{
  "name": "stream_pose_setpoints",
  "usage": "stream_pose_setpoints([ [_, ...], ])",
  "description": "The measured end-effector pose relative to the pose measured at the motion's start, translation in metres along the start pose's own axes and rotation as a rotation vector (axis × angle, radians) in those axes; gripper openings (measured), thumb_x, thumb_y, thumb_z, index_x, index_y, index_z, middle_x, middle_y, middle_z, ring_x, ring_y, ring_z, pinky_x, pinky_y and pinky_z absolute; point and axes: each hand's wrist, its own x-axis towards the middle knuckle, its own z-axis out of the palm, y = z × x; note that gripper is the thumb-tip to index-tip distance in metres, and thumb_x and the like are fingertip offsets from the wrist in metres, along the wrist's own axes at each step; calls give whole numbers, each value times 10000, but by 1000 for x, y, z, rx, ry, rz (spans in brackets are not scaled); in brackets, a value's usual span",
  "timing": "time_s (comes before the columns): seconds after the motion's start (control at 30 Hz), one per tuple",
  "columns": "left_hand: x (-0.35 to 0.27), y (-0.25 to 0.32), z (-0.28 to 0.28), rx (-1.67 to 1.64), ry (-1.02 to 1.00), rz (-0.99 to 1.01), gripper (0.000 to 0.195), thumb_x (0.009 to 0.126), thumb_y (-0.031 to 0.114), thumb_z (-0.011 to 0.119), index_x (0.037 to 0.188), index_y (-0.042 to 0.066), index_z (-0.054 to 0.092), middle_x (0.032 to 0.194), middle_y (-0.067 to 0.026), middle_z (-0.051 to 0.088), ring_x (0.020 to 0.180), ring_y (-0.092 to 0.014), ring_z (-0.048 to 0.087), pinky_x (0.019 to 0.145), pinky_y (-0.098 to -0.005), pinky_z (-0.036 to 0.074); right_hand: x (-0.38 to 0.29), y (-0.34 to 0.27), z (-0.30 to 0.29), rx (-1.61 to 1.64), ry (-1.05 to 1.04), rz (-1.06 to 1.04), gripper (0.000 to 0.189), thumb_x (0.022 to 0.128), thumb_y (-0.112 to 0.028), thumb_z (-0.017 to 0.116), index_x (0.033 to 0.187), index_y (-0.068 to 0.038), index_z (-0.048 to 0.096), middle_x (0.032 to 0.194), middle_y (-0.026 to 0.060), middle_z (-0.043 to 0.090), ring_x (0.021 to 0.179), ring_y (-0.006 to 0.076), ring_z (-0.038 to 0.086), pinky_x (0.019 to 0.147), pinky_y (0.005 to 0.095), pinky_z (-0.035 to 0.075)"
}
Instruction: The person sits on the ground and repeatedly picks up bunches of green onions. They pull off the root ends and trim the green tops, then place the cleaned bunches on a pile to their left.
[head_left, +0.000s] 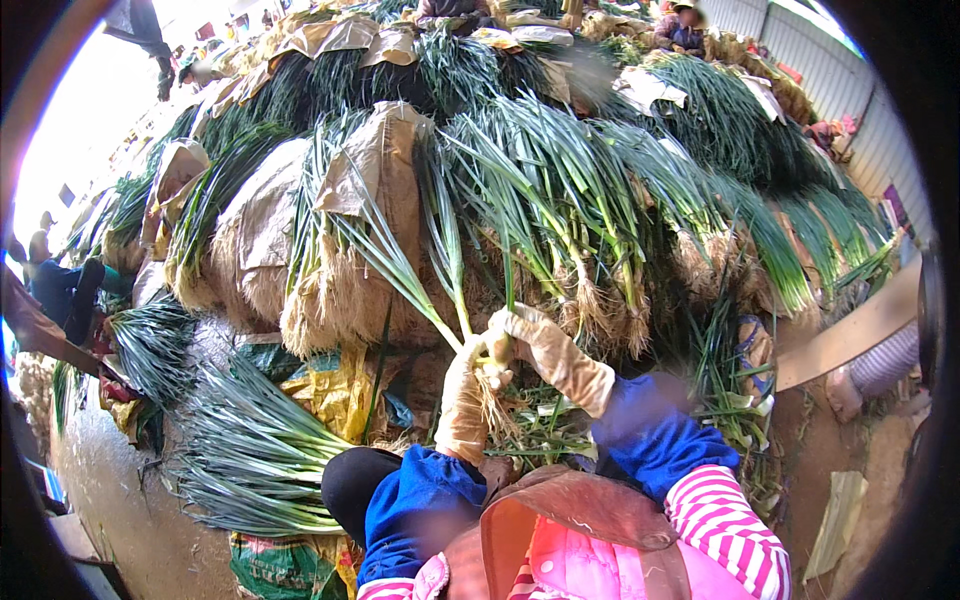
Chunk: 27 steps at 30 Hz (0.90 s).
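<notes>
In front of my lap, my left hand (461, 401), in a pale work glove, grips a few green onions (448, 330). Their leaves fan up and away, while their pale roots (495, 412) dangle below the fist. My right hand (559, 356), gloved too, meets the left at the stalk bases, its thumb and fingertips pinched on an upright green leaf (510, 277). Whether that leaf is still joined to a held stalk is hidden by the fingers. Just beyond lies a heap of loose green onions (592, 217), roots towards me.
A sorted pile of green onions (255, 450) lies at my left on a green printed sack (281, 562). Root-ended bundles (330, 300) and sacking (382, 172) rise ahead. Leaf trimmings (555, 427) litter the ground. A curved board (847, 322) stands at right. Other people (679, 30) sit farther back.
</notes>
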Motion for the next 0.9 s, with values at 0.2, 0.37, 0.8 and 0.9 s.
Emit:
stream_pose_setpoints([
  [0.2, 23, -6, -10, 46, 259, 38, 193, 883, 130, 639, 993, -28, 618, 802, -115, 650, 634, -198, 635, 589, -287, 561, -32, -45, 13, 261, -266, 196, 248, 975, -298, 564, 933, -54, 564, 675, 22, 565, 564, 128, 546, 576, 273, 497],
  [0.37, 17, -18, -3, 319, 212, 252, 213, 849, 154, 719, 994, 33, 622, 637, -41, 604, 482, -124, 552, 438, -247, 458, 45, -30, 3, -997, 295, 61, 481, 872, -430, 648, 1096, -12, 571, 918, 145, 656, 865, 271, 638, 773, 380, 494],
  [0.8, 24, -25, -13, 66, 91, 93, 145, 934, 149, 597, 958, 6, 597, 771, -81, 637, 589, -178, 611, 545, -257, 538, 98, 48, -12, -1216, 624, -542, 187, 877, -233, 657, 967, -74, 616, 815, 141, 660, 674, 317, 641, 608, 415, 503],
  [0.9, 25, -17, -13, 16, 128, 139, 193, 940, 160, 579, 1027, -9, 615, 821, -58, 634, 623, -144, 595, 548, -248, 531, 86, 47, -4, -122, 331, -295, 57, 943, -112, 597, 995, -105, 617, 749, 0, 646, 573, 66, 575, 503, 216, 469],
])
